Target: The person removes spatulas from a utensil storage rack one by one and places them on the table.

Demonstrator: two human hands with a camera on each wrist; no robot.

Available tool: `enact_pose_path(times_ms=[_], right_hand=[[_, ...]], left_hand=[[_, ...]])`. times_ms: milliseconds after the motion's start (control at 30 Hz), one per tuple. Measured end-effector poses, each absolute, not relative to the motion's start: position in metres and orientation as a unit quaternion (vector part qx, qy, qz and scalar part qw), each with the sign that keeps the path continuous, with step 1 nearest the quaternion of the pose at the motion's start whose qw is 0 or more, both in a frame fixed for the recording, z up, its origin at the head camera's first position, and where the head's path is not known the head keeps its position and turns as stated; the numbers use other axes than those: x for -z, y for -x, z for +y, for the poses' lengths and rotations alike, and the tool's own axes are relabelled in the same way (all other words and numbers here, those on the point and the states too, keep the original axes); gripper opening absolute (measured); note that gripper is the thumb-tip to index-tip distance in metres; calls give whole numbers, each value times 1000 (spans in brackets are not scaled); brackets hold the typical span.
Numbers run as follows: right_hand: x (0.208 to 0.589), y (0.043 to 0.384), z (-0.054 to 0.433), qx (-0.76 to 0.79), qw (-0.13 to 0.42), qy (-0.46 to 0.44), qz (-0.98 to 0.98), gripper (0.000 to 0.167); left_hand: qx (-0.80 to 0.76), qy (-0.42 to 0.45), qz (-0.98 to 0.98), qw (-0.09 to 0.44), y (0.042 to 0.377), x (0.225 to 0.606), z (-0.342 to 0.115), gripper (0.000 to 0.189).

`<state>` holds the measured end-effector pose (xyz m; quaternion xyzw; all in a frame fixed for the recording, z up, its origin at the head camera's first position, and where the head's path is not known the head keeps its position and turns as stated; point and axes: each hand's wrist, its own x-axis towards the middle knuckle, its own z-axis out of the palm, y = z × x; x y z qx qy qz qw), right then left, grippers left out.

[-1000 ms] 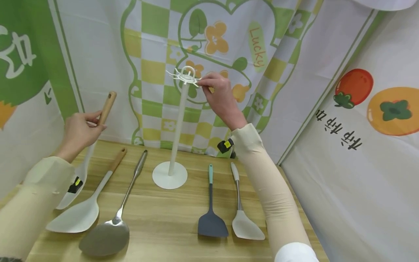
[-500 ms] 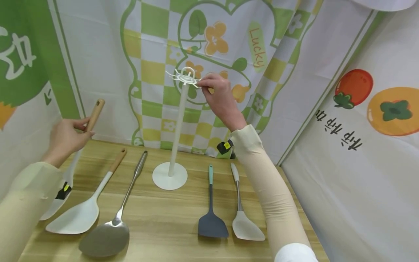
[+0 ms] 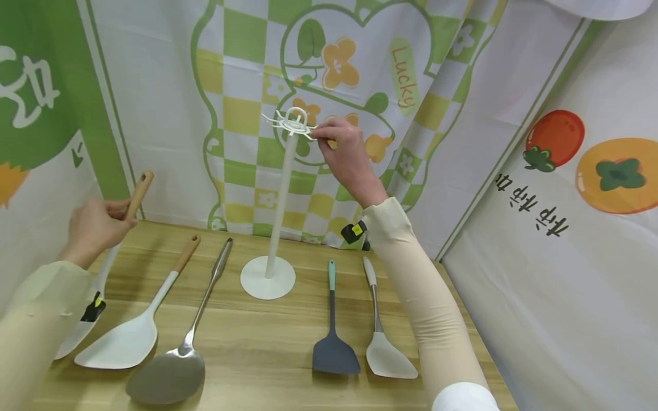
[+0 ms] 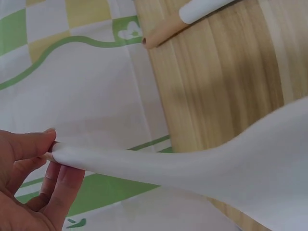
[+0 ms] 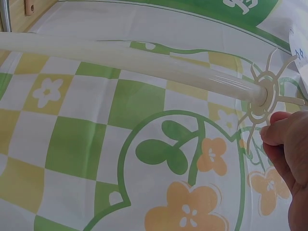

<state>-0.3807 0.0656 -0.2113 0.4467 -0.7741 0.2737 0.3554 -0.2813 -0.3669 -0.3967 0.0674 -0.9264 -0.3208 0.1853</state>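
In the head view, my left hand (image 3: 100, 228) pinches the wooden handle (image 3: 139, 194) of a white cooking utensil (image 4: 120, 163) at the far left. Its handle end points up, and its lower part slants down behind my wrist; whether it touches the table I cannot tell. My right hand (image 3: 344, 151) pinches one hook of a white utensil rack (image 3: 283, 194). This rack has a round base, an upright pole and a ring of curved hooks (image 5: 269, 89) with a loop on top. In the right wrist view, thumb and finger meet at a hook's tip.
Left of the rack, a white turner with a wooden handle (image 3: 123, 342) and a steel turner (image 3: 172, 374) lie on the wooden table (image 3: 257, 342). To its right lie a grey turner (image 3: 335, 354) and a pale turner (image 3: 388, 357). A patterned cloth (image 3: 247, 160) hangs behind.
My left hand has moved left and down with the white utensil, towards the table's left side. The right hand keeps its pinch on the hook; the rack stands in the same place.
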Motion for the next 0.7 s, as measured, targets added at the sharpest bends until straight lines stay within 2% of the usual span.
enact_pose_path(times_ms=[367, 700], right_hand=[[214, 380, 67, -279, 348, -439, -780, 15], [216, 385, 69, -282, 368, -463, -755, 15]], left_hand=[[311, -59, -933, 168, 286, 418, -375, 49], [307, -48, -937, 160, 295, 432, -379, 50]])
